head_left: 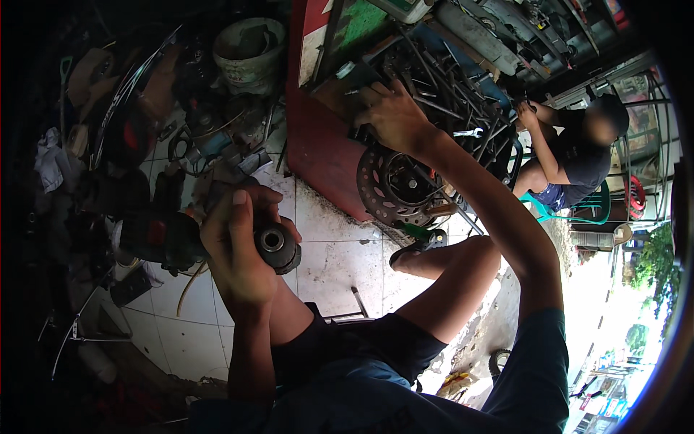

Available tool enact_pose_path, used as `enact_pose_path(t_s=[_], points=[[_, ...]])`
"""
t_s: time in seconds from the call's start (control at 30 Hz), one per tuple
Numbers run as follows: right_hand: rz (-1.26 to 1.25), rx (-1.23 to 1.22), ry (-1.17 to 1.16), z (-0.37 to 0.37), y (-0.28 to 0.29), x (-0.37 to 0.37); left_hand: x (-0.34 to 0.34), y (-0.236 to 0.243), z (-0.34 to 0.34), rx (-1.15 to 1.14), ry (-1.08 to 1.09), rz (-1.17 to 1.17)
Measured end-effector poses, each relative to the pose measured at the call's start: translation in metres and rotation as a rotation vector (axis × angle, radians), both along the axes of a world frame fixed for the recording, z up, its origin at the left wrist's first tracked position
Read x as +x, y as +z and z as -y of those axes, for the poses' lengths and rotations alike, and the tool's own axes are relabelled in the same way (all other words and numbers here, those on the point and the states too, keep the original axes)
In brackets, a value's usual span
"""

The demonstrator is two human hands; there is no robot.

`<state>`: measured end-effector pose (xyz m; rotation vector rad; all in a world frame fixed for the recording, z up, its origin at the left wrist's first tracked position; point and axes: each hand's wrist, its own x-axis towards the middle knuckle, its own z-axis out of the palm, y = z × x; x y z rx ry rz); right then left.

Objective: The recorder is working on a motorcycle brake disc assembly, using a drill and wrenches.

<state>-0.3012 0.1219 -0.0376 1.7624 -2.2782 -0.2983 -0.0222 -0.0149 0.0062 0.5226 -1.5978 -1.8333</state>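
My left hand (242,246) is closed around a black cordless power driver (163,235) with a red detail. Its round nose (273,240), with a hollow metal socket end, points up past my fingers. My right arm stretches forward, and my right hand (394,119) is over the near left side of a heap of metal hand tools (455,94). Its fingers are bent and apart, and I see nothing held in them. What lies under the palm is hidden. A small pale cylinder (346,70) sits just beyond the fingertips.
A red cabinet side (325,173) stands ahead, with a brake disc (394,188) by it. At the back left is a dirty bucket (249,54) near machine parts. A metal T-shaped wrench (358,300) lies on the tiled floor. Another person (578,155) sits at the right.
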Motion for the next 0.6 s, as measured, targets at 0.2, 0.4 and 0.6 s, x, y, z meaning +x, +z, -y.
enact_pose_path(t_s=[0.2, 0.4, 0.6], points=[[-0.059, -0.01, 0.164, 0.003, -0.002, -0.01, 0.0, 0.0, 0.001, 0.071, 0.008, -0.007], [0.065, 0.087, 0.243, 0.014, -0.004, -0.023, -0.001, 0.0, 0.001, 0.005, 0.022, 0.022], [-0.195, 0.207, 0.404, 0.02, 0.001, -0.025, -0.003, -0.004, 0.0, 0.107, 0.029, -0.017]])
